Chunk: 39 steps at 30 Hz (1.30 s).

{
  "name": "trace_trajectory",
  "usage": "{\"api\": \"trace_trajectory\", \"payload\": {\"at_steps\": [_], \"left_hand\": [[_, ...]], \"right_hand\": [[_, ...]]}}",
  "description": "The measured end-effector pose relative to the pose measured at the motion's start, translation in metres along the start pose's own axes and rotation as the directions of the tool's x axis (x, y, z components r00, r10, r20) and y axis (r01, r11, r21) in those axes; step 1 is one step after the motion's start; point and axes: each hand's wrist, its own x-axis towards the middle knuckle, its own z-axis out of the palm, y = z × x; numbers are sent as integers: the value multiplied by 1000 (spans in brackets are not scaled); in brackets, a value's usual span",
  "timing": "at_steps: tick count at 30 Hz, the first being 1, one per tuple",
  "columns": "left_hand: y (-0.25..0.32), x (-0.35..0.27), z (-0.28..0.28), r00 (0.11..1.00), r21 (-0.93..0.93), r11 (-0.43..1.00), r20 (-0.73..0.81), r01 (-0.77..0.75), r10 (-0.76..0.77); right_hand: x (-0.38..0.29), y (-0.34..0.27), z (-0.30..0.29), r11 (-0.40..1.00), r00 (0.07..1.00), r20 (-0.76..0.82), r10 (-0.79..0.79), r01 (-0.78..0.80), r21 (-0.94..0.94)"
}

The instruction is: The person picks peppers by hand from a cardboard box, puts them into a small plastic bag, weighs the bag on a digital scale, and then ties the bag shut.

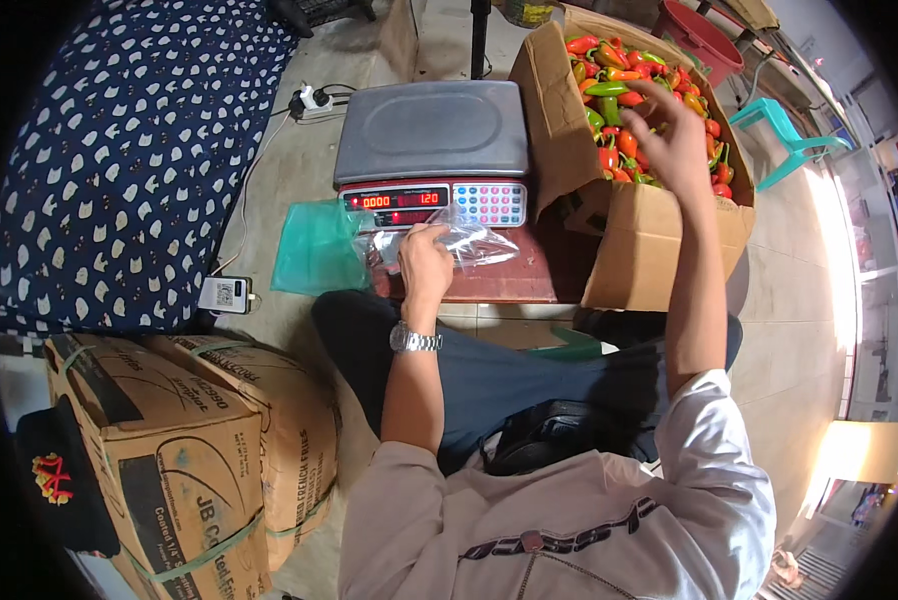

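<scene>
My left hand [425, 262], with a metal watch on its wrist, grips a clear plastic bag [479, 241] in front of the digital scale. Over an open cardboard box [644, 247] of red, orange and green peppers [626, 142], my right hand [678, 139] hangs with its fingers apart. I see nothing in its grasp, though it is slightly blurred. The scale's grey metal pan [432, 127] bears nothing. Its lit display and keypad [488, 204] face me, partly behind the bag.
Green plastic bags [317, 251] lie left of the clear bag. A power bank [225, 294] and a socket strip [314, 101] are at the left. Strapped cardboard boxes [186, 457] stand near my left side. A red tub [696, 37] and a turquoise stool [783, 139] are beyond the peppers.
</scene>
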Motion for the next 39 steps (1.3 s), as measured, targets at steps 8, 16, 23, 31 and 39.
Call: {"api": "trace_trajectory", "payload": {"at_steps": [8,16,23,31,39], "left_hand": [[5,5,27,999,-64,998,42,-12,15],[-13,0,22,996,-54,999,94,5,1],[-8,0,25,996,-21,1000,94,-7,9],[-2,-1,18,995,-58,998,98,-4,10],[-1,1,16,993,-79,997,115,26,-17]], "right_hand": [[2,186,33,899,728,628,274,37,-436],[6,111,37,799,571,637,518,-55,-599],[-7,167,44,748,619,603,502,39,-662],[-3,154,38,812,647,612,455,-20,-583],[1,151,35,831,580,686,439,29,-556]]}}
